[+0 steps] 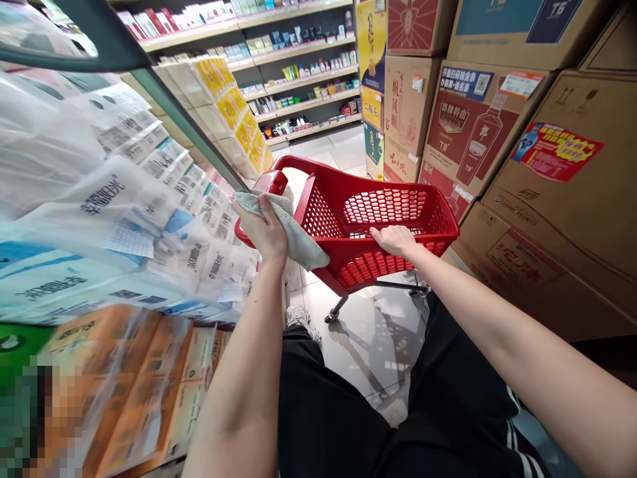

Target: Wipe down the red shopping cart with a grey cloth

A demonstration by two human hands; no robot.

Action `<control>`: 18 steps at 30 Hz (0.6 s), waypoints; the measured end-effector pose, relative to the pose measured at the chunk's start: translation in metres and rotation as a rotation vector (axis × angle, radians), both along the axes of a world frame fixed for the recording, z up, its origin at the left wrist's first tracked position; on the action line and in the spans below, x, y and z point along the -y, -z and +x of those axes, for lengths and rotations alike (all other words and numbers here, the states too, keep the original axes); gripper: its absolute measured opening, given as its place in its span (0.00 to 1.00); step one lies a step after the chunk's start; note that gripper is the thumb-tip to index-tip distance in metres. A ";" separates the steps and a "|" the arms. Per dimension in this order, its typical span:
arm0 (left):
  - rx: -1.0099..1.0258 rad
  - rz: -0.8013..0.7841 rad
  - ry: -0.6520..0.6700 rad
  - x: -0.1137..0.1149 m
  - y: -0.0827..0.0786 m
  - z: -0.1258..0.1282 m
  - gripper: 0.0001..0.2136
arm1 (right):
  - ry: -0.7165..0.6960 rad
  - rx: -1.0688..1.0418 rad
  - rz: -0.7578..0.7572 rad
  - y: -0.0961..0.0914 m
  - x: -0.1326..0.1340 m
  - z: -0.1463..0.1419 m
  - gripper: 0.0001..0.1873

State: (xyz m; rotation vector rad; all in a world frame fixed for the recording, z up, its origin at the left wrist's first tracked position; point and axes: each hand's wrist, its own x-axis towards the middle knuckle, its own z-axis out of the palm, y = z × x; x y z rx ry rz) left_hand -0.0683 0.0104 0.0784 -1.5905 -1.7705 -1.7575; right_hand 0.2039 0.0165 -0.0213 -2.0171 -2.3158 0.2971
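Tight shop aisle, stacked cardboard liquor cartons (502, 153) on one side, plastic-wrapped tissue packs (124, 219) on the other, red shopping cart (318, 212) between. Left hand (261, 229) clamped on a grey cloth (303, 242) at the cart's left corner, right hand (393, 240) resting open on the near rim.

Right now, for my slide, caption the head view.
Left hand holds grey cloth on a red shopping cart; right hand rests on its rim.

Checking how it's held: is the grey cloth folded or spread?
Loosely bunched: the grey cloth is gripped by the left hand on the red basket's rim, one end drooping in creases.
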 end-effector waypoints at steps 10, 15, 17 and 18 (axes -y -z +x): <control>-0.040 -0.080 0.143 -0.004 0.004 -0.016 0.22 | 0.003 -0.027 -0.014 0.003 -0.002 0.003 0.44; -0.268 -0.218 -0.012 0.017 0.036 -0.011 0.25 | 0.020 -0.018 -0.002 0.003 0.000 0.002 0.43; -0.351 -0.250 -0.041 0.020 0.048 -0.012 0.27 | 0.021 -0.017 -0.001 0.002 0.000 0.002 0.43; -0.374 -0.254 -0.048 0.021 0.052 -0.013 0.28 | 0.020 -0.018 -0.001 0.002 0.001 0.002 0.43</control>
